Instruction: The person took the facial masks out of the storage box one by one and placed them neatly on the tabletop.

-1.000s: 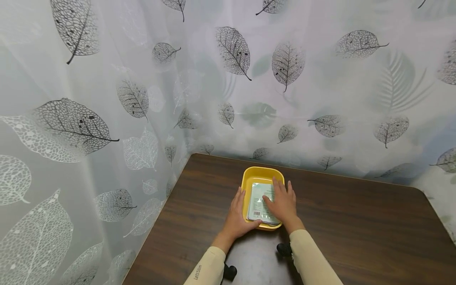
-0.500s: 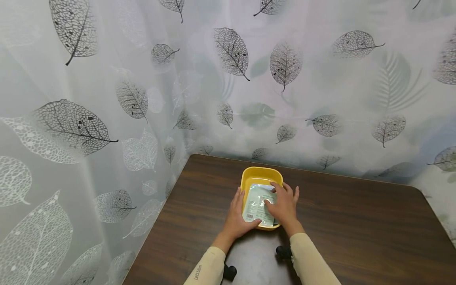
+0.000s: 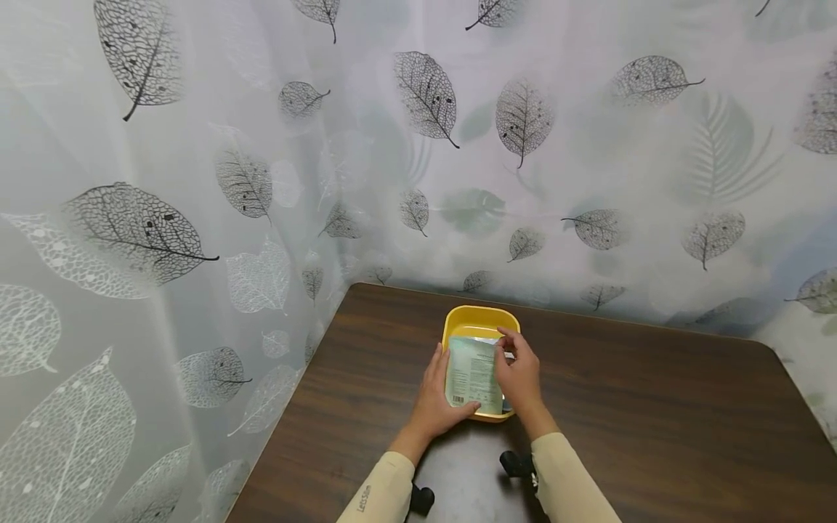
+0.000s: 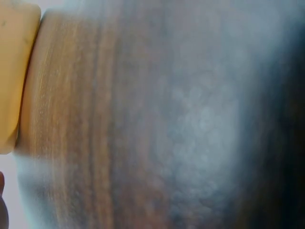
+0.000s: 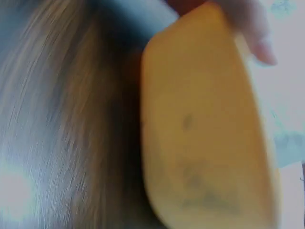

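A yellow plastic tray (image 3: 482,314) sits on the table with a flat pale-green printed packet (image 3: 472,374) in it. Part of another packet or packets shows below its right edge. My left hand (image 3: 434,401) holds the tray's near-left corner, fingers along the left wall and thumb over the near rim. With thumb and index finger, my right hand (image 3: 519,372) pinches the green packet's upper right edge, which is lifted a little. In the right wrist view the tray wall (image 5: 205,124) fills the middle, with a blurred thumb (image 5: 259,40) over its rim.
The brown wood-grain table (image 3: 641,407) reaches far to the right of the tray. Behind and to the left hangs a leaf-patterned curtain (image 3: 366,167). Black wrist devices (image 3: 423,500) stick out from below both sleeves.
The right hand has gone from lying spread over the packet to pinching its edge. The green packet has slid left and its right side has risen. The left hand has stayed in place.
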`<action>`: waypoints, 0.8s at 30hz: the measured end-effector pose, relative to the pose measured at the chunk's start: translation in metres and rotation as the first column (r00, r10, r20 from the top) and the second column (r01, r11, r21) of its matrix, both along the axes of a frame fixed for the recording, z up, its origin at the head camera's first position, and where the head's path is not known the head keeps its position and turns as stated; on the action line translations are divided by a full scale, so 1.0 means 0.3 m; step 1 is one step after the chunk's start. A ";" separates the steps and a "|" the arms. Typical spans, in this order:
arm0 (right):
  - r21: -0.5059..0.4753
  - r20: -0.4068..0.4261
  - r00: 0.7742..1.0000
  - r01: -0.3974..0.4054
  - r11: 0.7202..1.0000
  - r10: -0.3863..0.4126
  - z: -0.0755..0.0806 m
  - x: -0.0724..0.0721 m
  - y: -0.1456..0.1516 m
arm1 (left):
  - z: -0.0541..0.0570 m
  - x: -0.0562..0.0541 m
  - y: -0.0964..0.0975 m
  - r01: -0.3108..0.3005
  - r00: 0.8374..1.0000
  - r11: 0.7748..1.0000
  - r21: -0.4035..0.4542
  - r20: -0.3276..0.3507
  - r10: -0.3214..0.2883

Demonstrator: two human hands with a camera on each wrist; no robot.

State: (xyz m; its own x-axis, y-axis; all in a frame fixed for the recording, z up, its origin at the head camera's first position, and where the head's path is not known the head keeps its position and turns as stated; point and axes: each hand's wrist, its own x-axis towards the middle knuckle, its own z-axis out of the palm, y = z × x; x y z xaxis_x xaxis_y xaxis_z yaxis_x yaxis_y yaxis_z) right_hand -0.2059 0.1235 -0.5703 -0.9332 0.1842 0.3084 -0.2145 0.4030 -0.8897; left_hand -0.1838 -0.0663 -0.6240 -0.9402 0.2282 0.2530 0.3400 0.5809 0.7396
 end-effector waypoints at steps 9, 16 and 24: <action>-0.154 0.285 0.929 -0.198 0.968 0.235 0.000 0.027 -0.031 | -0.002 -0.003 0.001 -0.004 1.000 1.000 -0.017 -0.005 0.004; 0.001 0.297 0.942 -0.162 0.987 0.154 -0.016 0.039 -0.059 | -0.001 -0.001 0.000 -0.016 1.000 1.000 0.007 -0.020 0.016; -0.164 0.215 0.976 0.010 0.986 0.026 0.028 0.036 -0.017 | -0.009 -0.006 -0.001 -0.006 0.999 1.000 -0.019 -0.035 0.005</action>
